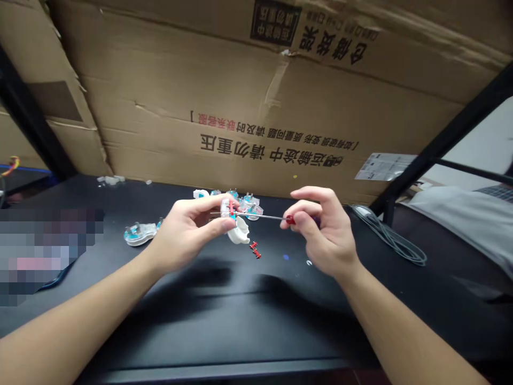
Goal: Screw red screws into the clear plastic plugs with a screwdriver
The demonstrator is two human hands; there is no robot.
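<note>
My left hand [182, 227] is closed, pinching a small clear plug part [225, 207] with a red piece on its right side. In the closed fingers of my right hand [326, 232] is a screwdriver [264, 216] with a red handle. Its thin metal shaft points left, and its tip meets or passes behind the held part; I cannot tell which. Just below lies a white plastic shell [239, 233]. Small red pieces [255, 249] rest on the black table between the hands. Behind my left hand sit several clear-and-blue plug parts [250, 202].
Another clear-and-blue plug part [138, 233] lies left of my left wrist. A coiled grey cable [395, 240] lies at the right. Small white bits [110, 181] are at the back left. A cardboard sheet [160, 80] stands behind the black table [224, 342]. The left edge is pixelated.
</note>
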